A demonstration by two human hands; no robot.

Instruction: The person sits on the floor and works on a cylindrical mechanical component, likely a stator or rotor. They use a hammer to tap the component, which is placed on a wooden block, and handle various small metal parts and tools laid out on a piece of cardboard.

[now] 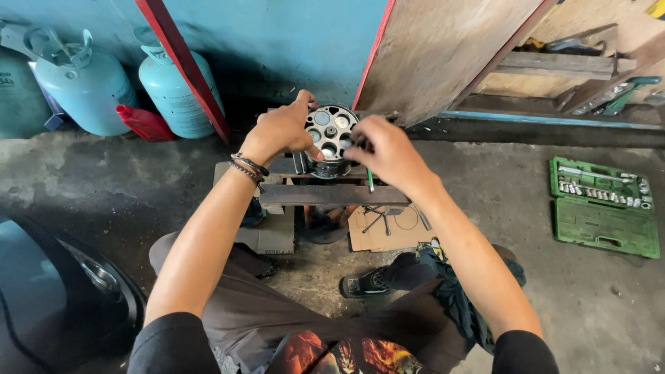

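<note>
While the left hand (pixel 280 130) grips the rim of the round metal disc (pixel 331 131) standing on the low wooden stand (pixel 325 194), and the right hand (pixel 384 149) pinches a green-handled tool (pixel 370 180) against its face, a slip could tip the disc onto the floor (pixel 104 180)

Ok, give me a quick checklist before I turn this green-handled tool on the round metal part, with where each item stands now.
1. Left hand steadies the round metal part: ok, it grips the left rim.
2. Right hand holds the green-handled tool: ok.
3. Tool tip seated in a fastener: cannot tell, fingers hide it.
4. Part rests flat on the wooden block: cannot tell, its base is partly hidden.
5. Socket set open on the floor to the right: ok.
</note>
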